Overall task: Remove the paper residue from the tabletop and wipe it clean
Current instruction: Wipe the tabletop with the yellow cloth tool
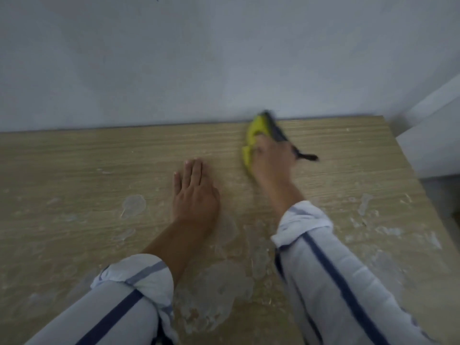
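Two rolled sleeves, the left sleeve (129, 295) and the right sleeve (323, 257), frame the nearest part of the view, turned back above the wrists, most likely to keep the fabric out of the mess. Between them lies the largest patch of paper residue (214, 290), pale, torn and stuck flat to the wood-grain tabletop (74, 155), so the near half has plainly not been cleaned yet. Further in, the left hand (196, 192) rests palm down on the wood with its fingers straight and close together, holding nothing; it looks like a brace that steadies the body while the other arm reaches far forward. A smaller round patch (134, 205) sits to its left, and loose scraps (364, 202) litter the right side near the table's edge. Beyond these, the right hand (271, 158) is stretched almost to the back edge, gripping a bunched yellow cloth (254, 133) against the surface together with a dark tool (281, 135) whose end sticks out to the right. Motion blur hides the individual fingers, though they appear folded down onto the cloth. The wood around it looks cleaner than the near part, which suggests wiping is working from the back toward the front. A plain grey wall (199, 58) meets the tabletop just behind the cloth.
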Demonstrator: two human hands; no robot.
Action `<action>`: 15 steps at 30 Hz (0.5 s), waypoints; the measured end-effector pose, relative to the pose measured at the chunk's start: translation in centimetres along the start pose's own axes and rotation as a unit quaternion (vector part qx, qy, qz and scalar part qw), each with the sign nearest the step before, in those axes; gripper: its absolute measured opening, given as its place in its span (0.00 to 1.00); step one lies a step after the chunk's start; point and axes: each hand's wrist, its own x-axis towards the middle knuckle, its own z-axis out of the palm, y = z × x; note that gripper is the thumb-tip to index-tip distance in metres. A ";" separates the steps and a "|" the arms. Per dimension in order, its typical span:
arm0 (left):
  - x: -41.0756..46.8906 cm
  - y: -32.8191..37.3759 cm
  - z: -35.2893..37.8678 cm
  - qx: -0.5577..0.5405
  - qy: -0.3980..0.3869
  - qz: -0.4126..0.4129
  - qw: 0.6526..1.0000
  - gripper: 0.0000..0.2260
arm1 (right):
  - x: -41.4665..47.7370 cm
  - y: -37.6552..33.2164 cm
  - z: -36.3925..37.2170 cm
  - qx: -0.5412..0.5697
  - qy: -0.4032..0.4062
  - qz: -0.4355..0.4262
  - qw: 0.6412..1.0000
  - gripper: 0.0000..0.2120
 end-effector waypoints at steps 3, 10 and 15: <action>0.4 2.1 0.6 -0.003 -0.002 0.003 1.000 0.27 | -1.0 -1.7 2.3 -0.123 -0.023 0.004 0.992 0.15; 0.5 4.7 1.1 0.002 -0.002 0.020 1.000 0.26 | -1.9 11.0 -8.0 -0.130 0.068 0.359 0.922 0.15; 1.4 9.1 2.5 -0.016 -0.023 0.048 0.998 0.25 | -0.2 5.6 -4.5 -0.134 0.049 0.126 0.982 0.13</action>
